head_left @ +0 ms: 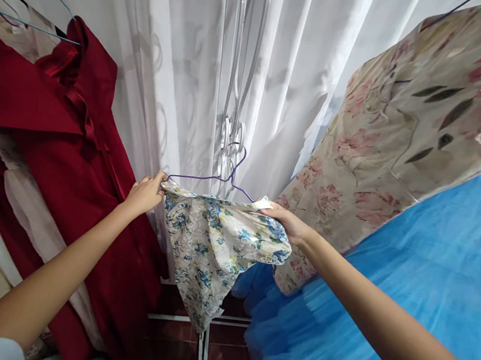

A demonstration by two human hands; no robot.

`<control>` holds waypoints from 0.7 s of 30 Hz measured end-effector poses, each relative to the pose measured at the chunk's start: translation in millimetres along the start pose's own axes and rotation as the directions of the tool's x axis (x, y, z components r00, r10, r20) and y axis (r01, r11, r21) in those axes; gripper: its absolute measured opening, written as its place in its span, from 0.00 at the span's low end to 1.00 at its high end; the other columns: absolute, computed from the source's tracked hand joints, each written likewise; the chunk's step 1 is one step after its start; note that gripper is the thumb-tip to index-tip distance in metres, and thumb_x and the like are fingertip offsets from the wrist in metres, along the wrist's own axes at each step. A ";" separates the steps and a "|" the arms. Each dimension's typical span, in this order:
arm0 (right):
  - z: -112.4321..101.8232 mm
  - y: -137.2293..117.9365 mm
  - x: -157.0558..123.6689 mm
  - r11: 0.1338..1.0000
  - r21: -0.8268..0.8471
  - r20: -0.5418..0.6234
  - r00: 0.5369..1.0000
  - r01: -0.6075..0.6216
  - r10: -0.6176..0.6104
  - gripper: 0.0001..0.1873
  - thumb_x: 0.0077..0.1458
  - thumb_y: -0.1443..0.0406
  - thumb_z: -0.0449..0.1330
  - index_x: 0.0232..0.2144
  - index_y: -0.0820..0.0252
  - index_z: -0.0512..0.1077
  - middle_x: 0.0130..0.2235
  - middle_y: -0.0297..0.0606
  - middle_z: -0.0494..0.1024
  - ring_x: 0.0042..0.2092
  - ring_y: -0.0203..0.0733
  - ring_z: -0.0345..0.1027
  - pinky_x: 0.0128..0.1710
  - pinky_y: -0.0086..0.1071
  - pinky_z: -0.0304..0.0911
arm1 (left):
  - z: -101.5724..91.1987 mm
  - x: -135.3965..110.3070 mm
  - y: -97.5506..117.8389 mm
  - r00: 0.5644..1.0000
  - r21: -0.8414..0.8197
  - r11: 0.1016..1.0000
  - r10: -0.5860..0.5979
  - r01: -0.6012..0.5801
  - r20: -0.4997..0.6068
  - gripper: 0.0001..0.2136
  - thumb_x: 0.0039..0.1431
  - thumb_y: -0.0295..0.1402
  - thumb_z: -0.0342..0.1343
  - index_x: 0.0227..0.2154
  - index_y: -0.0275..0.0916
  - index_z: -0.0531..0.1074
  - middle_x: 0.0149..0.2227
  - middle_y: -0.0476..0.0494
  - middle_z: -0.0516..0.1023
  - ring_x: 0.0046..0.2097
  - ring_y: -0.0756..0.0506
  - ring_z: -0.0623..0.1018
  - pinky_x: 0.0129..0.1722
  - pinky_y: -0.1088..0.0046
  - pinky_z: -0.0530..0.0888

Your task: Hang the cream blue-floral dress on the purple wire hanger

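A white garment with a blue and yellow flower print point(216, 235) hangs on a purple wire hanger point(205, 178) in front of me. Its top edge is stretched sideways between my hands. My left hand point(147, 193) pinches the upper left corner, close to the hanger's end. At the upper right, my right hand point(287, 219) grips the edge, its fingers partly hidden by the cloth. The hanger's hook rises in front of a white metal stand point(232, 97); whether it is hooked on there, I cannot tell.
Dark red dresses point(100, 209) hang at the left on thin hangers. To the right are a beige dress with pink flowers point(357, 159) and a blue tulle gown point(422, 272). White curtains point(186, 51) cover the back. Dark red floor tiles point(223, 353) lie below.
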State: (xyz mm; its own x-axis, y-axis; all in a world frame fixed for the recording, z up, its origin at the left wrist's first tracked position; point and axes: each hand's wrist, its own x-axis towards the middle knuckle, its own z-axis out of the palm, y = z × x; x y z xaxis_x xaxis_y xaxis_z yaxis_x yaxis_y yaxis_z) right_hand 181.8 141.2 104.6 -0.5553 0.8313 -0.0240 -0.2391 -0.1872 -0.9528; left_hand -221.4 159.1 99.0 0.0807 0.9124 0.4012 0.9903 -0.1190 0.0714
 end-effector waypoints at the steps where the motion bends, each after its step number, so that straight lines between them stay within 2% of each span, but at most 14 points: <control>1: -0.3 1.1 0.1 1.000 0.008 0.003 1.000 -0.002 0.002 0.15 0.45 0.66 0.70 0.37 0.59 0.73 0.33 0.36 0.82 0.32 0.40 0.77 0.34 0.29 0.71 | 2.5 0.7 1.4 1.000 0.003 1.000 -0.008 0.008 0.003 0.17 0.61 0.37 0.48 0.53 0.43 0.64 0.46 0.35 0.77 0.52 0.32 0.72 0.45 0.56 0.69; 4: -1.9 1.3 -0.3 1.000 0.013 0.002 1.000 -0.016 0.016 0.14 0.46 0.66 0.69 0.37 0.59 0.73 0.34 0.37 0.82 0.33 0.41 0.77 0.35 0.30 0.71 | 6.9 0.8 3.8 1.000 0.007 1.000 -0.029 0.029 -0.009 0.17 0.60 0.34 0.49 0.52 0.41 0.66 0.42 0.35 0.78 0.49 0.33 0.74 0.44 0.59 0.69; 7: -6.8 -2.9 -0.4 0.999 -0.004 0.000 0.999 -0.032 0.032 0.14 0.45 0.66 0.69 0.36 0.60 0.74 0.33 0.37 0.82 0.32 0.41 0.77 0.34 0.31 0.71 | -2.1 1.3 3.0 0.996 -0.015 1.000 -0.029 0.027 -0.081 0.16 0.60 0.30 0.47 0.51 0.42 0.66 0.43 0.37 0.77 0.50 0.36 0.75 0.47 0.62 0.69; 10: -14.2 -9.7 1.6 0.998 -0.030 0.023 0.998 -0.059 0.060 0.13 0.45 0.65 0.69 0.35 0.61 0.74 0.31 0.37 0.82 0.30 0.40 0.76 0.32 0.31 0.70 | -23.2 4.1 7.0 0.967 -0.183 0.971 0.107 -0.151 -0.232 0.14 0.59 0.26 0.44 0.45 0.41 0.69 0.46 0.41 0.76 0.50 0.40 0.74 0.50 0.65 0.68; 12: -17.3 -14.5 4.0 0.995 -0.057 0.030 0.997 -0.076 0.078 0.11 0.45 0.66 0.70 0.33 0.61 0.74 0.30 0.37 0.82 0.29 0.41 0.76 0.31 0.31 0.70 | -36.7 5.4 18.0 0.935 -0.369 0.877 0.209 -0.309 -0.286 0.11 0.58 0.26 0.44 0.40 0.40 0.69 0.44 0.43 0.77 0.48 0.42 0.76 0.50 0.67 0.69; 14: -17.3 -19.1 5.5 0.994 -0.081 0.043 0.996 -0.079 0.082 0.11 0.45 0.66 0.70 0.32 0.61 0.74 0.30 0.37 0.81 0.30 0.40 0.76 0.32 0.31 0.70 | -44.1 5.2 35.1 0.926 -0.532 0.762 0.261 -0.371 -0.272 0.08 0.59 0.29 0.46 0.39 0.39 0.68 0.44 0.44 0.77 0.43 0.46 0.77 0.46 0.70 0.71; 16: -15.4 -22.7 3.8 0.993 -0.106 0.058 0.997 -0.053 0.059 0.13 0.46 0.66 0.69 0.36 0.61 0.75 0.32 0.37 0.81 0.32 0.39 0.75 0.33 0.29 0.70 | -43.7 3.5 52.8 0.937 -0.606 0.715 0.245 -0.348 -0.250 0.10 0.58 0.33 0.51 0.43 0.40 0.67 0.46 0.44 0.76 0.37 0.49 0.77 0.41 0.73 0.72; 18: -14.9 -22.8 -2.8 0.988 -0.154 0.058 0.998 0.010 -0.001 0.20 0.48 0.65 0.69 0.45 0.59 0.75 0.33 0.35 0.81 0.32 0.38 0.75 0.34 0.28 0.69 | -37.0 0.9 65.5 0.952 -0.606 0.739 0.168 -0.293 -0.256 0.14 0.57 0.36 0.56 0.46 0.41 0.66 0.44 0.45 0.75 0.31 0.52 0.74 0.36 0.75 0.71; 21: -22.0 -10.0 -19.8 0.935 -0.319 -0.015 0.986 0.155 -0.168 0.32 0.49 0.63 0.69 0.57 0.53 0.69 0.35 0.32 0.79 0.36 0.39 0.73 0.37 0.29 0.68 | -22.7 -6.2 72.8 0.952 -0.572 0.788 0.058 -0.228 -0.300 0.10 0.58 0.41 0.55 0.35 0.39 0.69 0.31 0.50 0.73 0.27 0.52 0.70 0.32 0.77 0.67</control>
State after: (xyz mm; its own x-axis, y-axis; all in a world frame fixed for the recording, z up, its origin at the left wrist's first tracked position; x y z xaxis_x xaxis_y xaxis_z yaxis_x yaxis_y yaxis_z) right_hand 212.8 138.1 108.0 -0.4952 0.8586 0.1324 -0.0553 0.1209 -0.9911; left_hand -152.4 136.0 122.4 0.1002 0.7443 0.6603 0.6969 -0.5262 0.4873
